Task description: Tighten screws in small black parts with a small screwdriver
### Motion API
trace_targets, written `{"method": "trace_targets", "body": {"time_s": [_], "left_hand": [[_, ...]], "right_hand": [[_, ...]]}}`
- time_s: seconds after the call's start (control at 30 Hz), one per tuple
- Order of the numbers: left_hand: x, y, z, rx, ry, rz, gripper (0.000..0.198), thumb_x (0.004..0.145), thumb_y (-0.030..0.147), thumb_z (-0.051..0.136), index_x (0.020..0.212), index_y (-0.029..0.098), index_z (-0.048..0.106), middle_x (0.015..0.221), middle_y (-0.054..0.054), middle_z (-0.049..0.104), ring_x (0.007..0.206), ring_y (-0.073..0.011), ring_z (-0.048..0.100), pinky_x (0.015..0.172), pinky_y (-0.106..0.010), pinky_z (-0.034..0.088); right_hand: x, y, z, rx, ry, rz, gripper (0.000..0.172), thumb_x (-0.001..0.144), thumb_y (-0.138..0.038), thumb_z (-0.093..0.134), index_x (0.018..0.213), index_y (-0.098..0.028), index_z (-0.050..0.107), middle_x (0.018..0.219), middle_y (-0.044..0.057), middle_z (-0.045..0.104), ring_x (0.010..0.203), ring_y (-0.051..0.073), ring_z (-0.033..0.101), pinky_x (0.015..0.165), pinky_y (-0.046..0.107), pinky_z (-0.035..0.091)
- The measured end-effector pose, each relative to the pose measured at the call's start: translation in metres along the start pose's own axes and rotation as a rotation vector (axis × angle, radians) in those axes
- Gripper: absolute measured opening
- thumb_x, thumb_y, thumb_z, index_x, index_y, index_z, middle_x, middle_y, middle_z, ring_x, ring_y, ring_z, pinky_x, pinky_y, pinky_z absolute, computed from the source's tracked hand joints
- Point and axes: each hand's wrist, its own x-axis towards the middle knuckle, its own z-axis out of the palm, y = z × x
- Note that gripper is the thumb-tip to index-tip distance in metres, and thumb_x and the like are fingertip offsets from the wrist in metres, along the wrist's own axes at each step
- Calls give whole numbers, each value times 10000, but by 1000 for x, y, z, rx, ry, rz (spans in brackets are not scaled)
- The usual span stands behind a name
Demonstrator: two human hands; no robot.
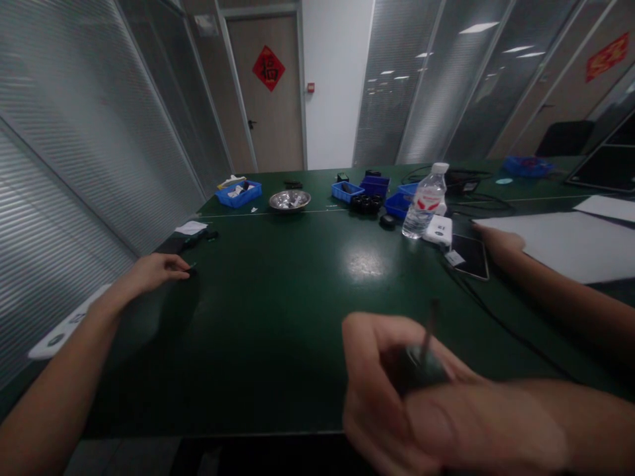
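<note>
My left hand [157, 270] reaches out to the left part of the green table [278, 311]. Its fingertips are pinched on a small dark part [191, 268] that rests on the table top. My right hand [391, 390] is close to the camera at the near edge and blurred. Its fingers are curled round a dark round-bodied tool [419, 367] with a thin rod pointing up. The two hands are far apart.
Another person's arm comes in from the right, its hand [499, 239] beside a dark phone [470, 256]. Behind stand a water bottle [424, 201], a white box [438, 231], blue bins [239, 194], a metal bowl [290, 199] and white sheets [570, 244]. A cable [496, 317] crosses the table.
</note>
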Motion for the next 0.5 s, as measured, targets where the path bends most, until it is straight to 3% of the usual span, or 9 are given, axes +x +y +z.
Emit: {"method": "trace_targets", "body": {"time_s": [0.03,0.13,0.27,0.33,0.4,0.5], "left_hand": [[-1,1,0,-2,2,7,436,804,482,669,1119,185,718,1109,-69,751,991,-236,700,851,-310,516],[-2,9,4,6,53,9,461,829,533,650,1130,190,716,1180,-77,728,1048,-248,680,891,-327,504],[-2,25,13,35,144,-25,420,884,488,602,1140,169,698,1185,-99,720,1031,-253,679,902,-343,502],[-1,30,16,51,169,-37,387,902,449,581,1141,164,691,1137,-100,734,983,-243,691,877,-333,512],[0,33,18,66,185,-43,383,906,432,572,1148,156,682,1116,-104,739,975,-240,693,872,-326,518],[2,33,19,86,197,-43,405,898,392,562,1189,131,667,1150,-128,726,1025,-262,680,911,-351,514]], "right_hand": [[2,1,-12,-6,161,-72,193,953,-342,619,891,-209,493,580,-94,323,450,66,258,436,191,236],[-6,3,-69,-202,383,-158,180,935,-321,631,879,-194,518,583,-87,310,463,67,257,428,204,219],[-39,5,-160,-619,690,-200,214,922,-369,657,888,-200,531,615,-65,382,500,85,338,455,228,262],[-54,3,-195,-763,832,-155,261,905,-425,666,878,-205,527,623,-60,404,506,90,344,456,232,265],[-62,0,-217,-852,951,-55,294,871,-458,687,875,-206,535,610,-57,427,502,94,365,456,231,273],[-63,-2,-229,-858,1028,-55,308,858,-487,669,895,-217,525,561,-79,377,472,95,339,447,230,264]]}}
